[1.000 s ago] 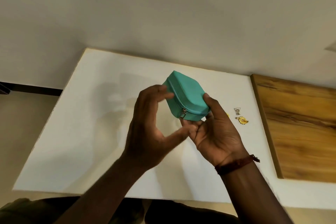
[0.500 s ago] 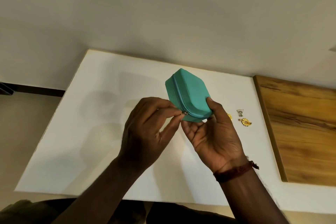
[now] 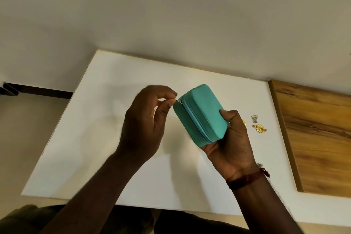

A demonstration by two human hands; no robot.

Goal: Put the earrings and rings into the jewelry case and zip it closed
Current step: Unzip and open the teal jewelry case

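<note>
A teal case [image 3: 203, 112] is held in the air above the white table [image 3: 114, 138], tilted so that its lid faces up and to the right. It is gripped at its near end by the right hand [image 3: 229, 144]: the thumb is pressed on the edge of the lid, and the palm is cupped under the case, with the fingers hidden behind it. A pale blue zipper [image 3: 197, 123] can be seen running along the side that faces the camera, and along that side the two halves are drawn together. The small metal zipper pull [image 3: 179, 101], at the far left corner of the case, is pinched between the thumb and forefinger of the left hand [image 3: 144, 125], whose other fingers are curled loosely. The inside of the case is not shown, so what it contains cannot be told. Jewelry is left lying on the table to the right of the case: a round gold earring [image 3: 259, 129], a small silver piece [image 3: 254, 118] just behind it, and a second gold piece [image 3: 244, 123] half hidden by the right hand. A dark red wrist band [image 3: 245, 178] is worn on the right wrist. A wooden board [image 3: 315, 135] is laid along the right side of the table, near the jewelry.
</note>
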